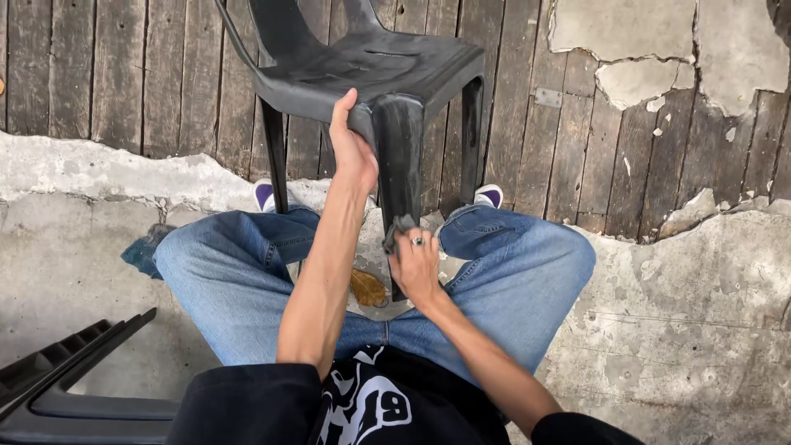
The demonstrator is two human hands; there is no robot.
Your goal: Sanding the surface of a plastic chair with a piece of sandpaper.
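A person in blue jeans [247,280] sits low over a cracked concrete floor [684,330], knees spread, with a black plastic chair [387,70] drawn in close between them. The left hand [353,148] wraps over the front edge of the chair's seat, thumb raised along the rim and fingers curled under it, holding the chair steady. The right hand [416,264], a ring on one finger, is closed on a small dark grey cloth [400,229] and presses it against the chair's near front leg [400,156], low on its length.

The step in hand appears to be wiping down that leg, with the cloth at its lower part. The next move would seem to call for the left hand's firm hold while the cloth travels along the leg, then for turning the chair so that its other legs come within reach.

The chair stands where the concrete gives way to weathered wooden planks [124,74], its far legs on the boards. A dry brown leaf [367,288] lies on the floor just beside the wiped leg. Two white-and-purple shoes [490,196] show beyond the knees. The edge of another black plastic piece [74,371] sits at the lower left.
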